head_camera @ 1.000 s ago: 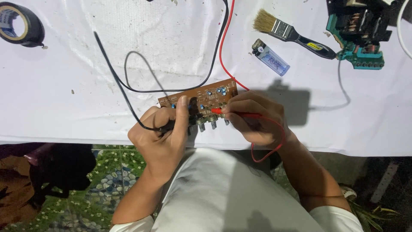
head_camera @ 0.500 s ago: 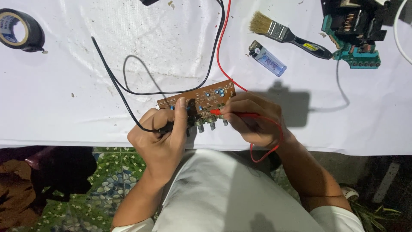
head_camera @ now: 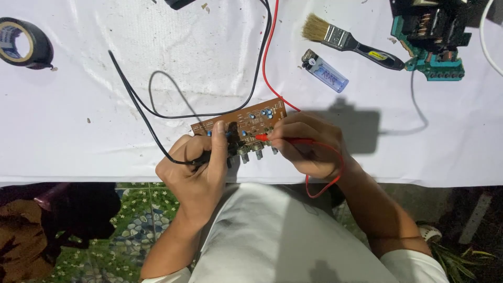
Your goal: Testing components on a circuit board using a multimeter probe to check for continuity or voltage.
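A brown circuit board (head_camera: 246, 119) with blue parts and a row of knob shafts lies at the near edge of the white-covered table (head_camera: 94, 120). My left hand (head_camera: 196, 167) grips a black test probe whose black wire (head_camera: 137, 102) runs up the table; its tip rests on the board. My right hand (head_camera: 309, 145) holds a red test probe (head_camera: 267, 138) pointed left at the board's near edge. The red wire (head_camera: 268, 57) loops under my right wrist and also runs up to the far edge.
A paintbrush (head_camera: 346, 41) and a clear blue lighter (head_camera: 325, 71) lie at the back right. A green board with a transformer (head_camera: 429, 31) sits at the far right corner. A roll of black tape (head_camera: 23, 42) is at the far left. Patterned floor shows below the table.
Both hands stay on the board with the probes. The view has shifted very slightly; nothing was picked up or let go.
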